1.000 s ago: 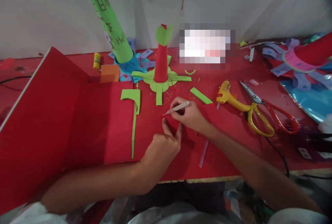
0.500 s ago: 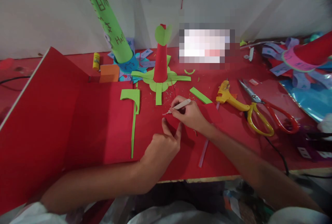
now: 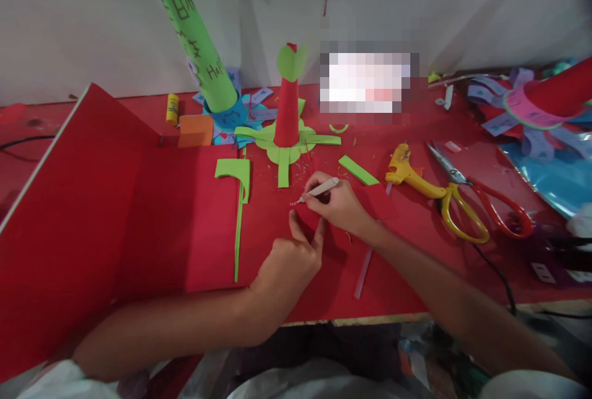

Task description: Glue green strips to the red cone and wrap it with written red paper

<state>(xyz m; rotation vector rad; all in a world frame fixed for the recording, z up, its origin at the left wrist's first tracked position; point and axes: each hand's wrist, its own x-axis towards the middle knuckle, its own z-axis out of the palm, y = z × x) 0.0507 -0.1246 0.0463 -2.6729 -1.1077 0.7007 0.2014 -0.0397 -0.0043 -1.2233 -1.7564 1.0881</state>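
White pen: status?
Right hand holding white pen, tip by small white marks. Left hand empty, fingertips down just below marks. Nothing between pen tip and marks.

I see a yellow glue gun (image 3: 409, 174), scissors (image 3: 462, 186) with one yellow and one red handle, a lime-green tube (image 3: 194, 35) with dark lettering, a red cone (image 3: 289, 112) on a lime-green scalloped base (image 3: 282, 154), and a white pen (image 3: 321, 188) from here.
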